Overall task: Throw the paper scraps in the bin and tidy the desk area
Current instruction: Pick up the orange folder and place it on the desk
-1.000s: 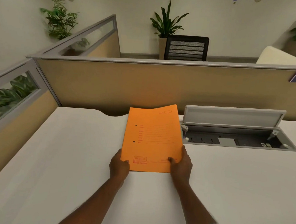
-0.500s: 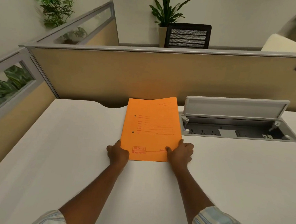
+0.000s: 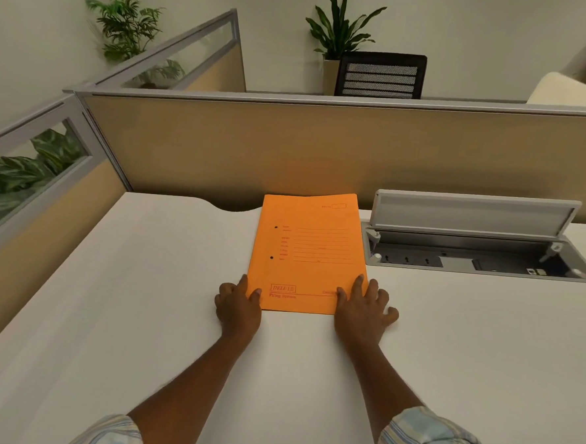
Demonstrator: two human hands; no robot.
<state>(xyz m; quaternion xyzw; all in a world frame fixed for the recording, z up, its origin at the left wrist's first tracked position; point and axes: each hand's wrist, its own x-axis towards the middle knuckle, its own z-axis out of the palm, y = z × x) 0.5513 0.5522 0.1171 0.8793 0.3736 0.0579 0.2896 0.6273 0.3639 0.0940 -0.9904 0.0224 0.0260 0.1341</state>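
Note:
An orange folder point(image 3: 308, 250) with red print lies flat on the white desk point(image 3: 143, 298), its far edge against the partition. My left hand point(image 3: 237, 307) covers the near left corner, thumb on top and fingers curled along the left edge. On the near right corner rests my right hand point(image 3: 363, 312), palm down, fingers spread, with two fingertips on the folder and the others on the desk. No paper scraps or bin are in view.
An open cable box point(image 3: 481, 257) with its lid raised is sunk into the desk just right of the folder. Beige partitions point(image 3: 289, 153) wall the back and left sides. A black chair point(image 3: 381, 76) and potted plants stand beyond.
The folder has come down from a tilted, lifted hold to lie flat on the desk. My right hand has opened out with its fingers spread. The view has tilted down.

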